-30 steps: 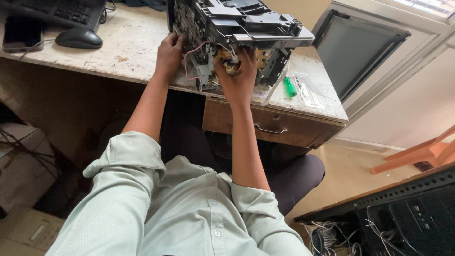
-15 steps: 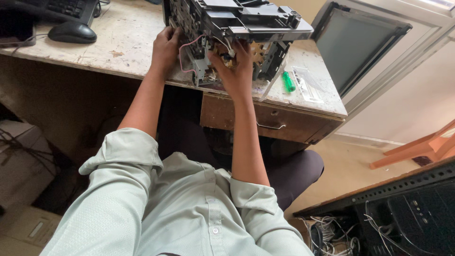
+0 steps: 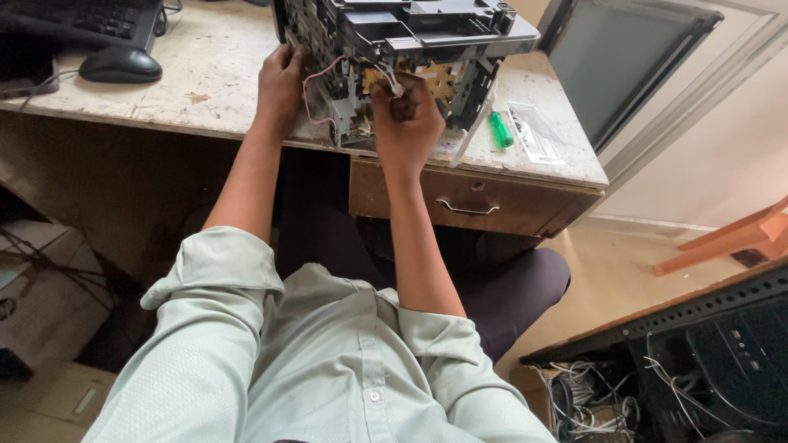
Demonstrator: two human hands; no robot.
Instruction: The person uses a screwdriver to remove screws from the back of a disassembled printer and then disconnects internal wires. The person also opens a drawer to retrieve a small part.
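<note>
Printer (image 3: pixel 410 49), cover off: at table (image 3: pixel 205 74) front edge, above drawer (image 3: pixel 468 201). Left hand (image 3: pixel 279 82): clasps printer's left side. Right hand (image 3: pixel 406 119): fingers closed on white wires (image 3: pixel 392 82) at frame's open front. Green screwdriver (image 3: pixel 501 130) just right of printer, nr edge. Mouse (image 3: pixel 121 64) well apart on the left; bare top between.

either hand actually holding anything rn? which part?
Left hand grips the left side edge of the opened printer chassis. Right hand is at its front, fingers closed around a white wire by the yellowish board; exact pinch point unclear.
</note>
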